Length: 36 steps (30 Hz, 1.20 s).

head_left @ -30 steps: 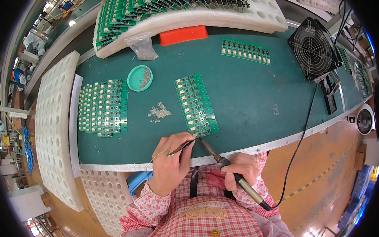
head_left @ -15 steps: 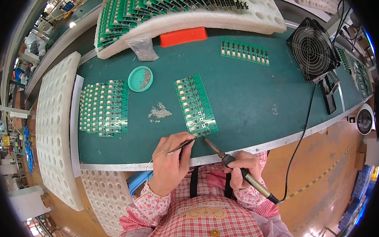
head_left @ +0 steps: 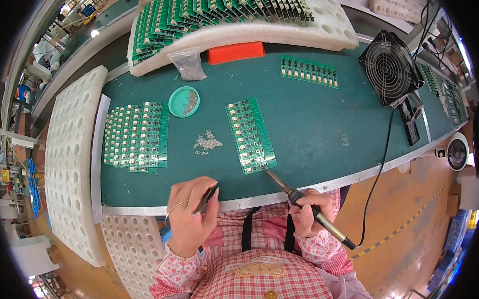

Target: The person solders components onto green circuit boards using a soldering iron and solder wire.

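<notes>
My left hand (head_left: 190, 217) is over the table's front edge, its thumb and fingers pinching dark, slim tweezers (head_left: 206, 198). A thin wire (head_left: 177, 206) curves out beside that hand. In my right hand (head_left: 311, 210) is a soldering iron (head_left: 331, 228), its tip pointing up and left at the near end of a green circuit board panel (head_left: 251, 136). White square parts run in a row along the panel. I cannot tell whether the tip touches it. Left of the panel lies a loose pile of tiny metal parts (head_left: 208, 143), and behind that a turquoise dish (head_left: 171, 109) with more of them.
Several board panels (head_left: 136, 137) lie at the left, beside an upright white foam sheet (head_left: 71, 160). Boards stand in a foam block (head_left: 235, 33) at the back, near a red box (head_left: 236, 52) and a plastic bag (head_left: 188, 65). A fan (head_left: 387, 68) stands right; the iron's cord (head_left: 381, 173) hangs nearby.
My left hand with the tweezers has drawn back to the left, away from the panel's near end. The soldering iron has shifted slightly right. The view has moved a little.
</notes>
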Available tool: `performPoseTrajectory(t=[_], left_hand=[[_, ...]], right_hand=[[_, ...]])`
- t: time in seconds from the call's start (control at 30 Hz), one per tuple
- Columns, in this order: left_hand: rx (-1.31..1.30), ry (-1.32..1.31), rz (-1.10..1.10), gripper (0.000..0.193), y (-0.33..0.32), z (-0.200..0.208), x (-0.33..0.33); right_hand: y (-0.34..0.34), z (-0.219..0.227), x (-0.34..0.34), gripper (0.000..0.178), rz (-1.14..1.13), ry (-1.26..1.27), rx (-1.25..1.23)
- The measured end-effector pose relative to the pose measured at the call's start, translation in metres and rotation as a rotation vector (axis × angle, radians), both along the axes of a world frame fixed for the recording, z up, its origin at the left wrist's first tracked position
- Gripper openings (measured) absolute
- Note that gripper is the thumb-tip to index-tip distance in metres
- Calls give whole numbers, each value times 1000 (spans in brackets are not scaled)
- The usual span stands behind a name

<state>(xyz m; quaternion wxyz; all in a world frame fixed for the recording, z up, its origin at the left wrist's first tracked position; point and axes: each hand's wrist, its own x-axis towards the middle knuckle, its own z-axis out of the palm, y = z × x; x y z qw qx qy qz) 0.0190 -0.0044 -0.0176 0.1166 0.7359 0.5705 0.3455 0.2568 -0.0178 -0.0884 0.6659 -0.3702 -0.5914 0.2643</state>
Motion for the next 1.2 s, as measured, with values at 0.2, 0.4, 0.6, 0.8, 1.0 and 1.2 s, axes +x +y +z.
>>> performPoseTrajectory(t=[0.2,0.4,0.6,0.8,1.0,1.2], left_hand=[[20,434,-97,26,-1,22,-18],[17,553,-208,29,12,18,-15],[111,371,-111,24,4,14,-7],[261,86,27,25,-5,-21,18],[434,89,88,37,8,-36,27],[426,141,154,38,6,-31,25]], right_hand=[[-19,10,12,22,-321,145,-198],[-17,28,64,23,-701,234,-121],[-5,51,128,18,-981,218,-91],[28,63,217,18,-964,238,38],[74,53,278,20,-942,259,-113],[138,38,299,26,-863,309,-233]])
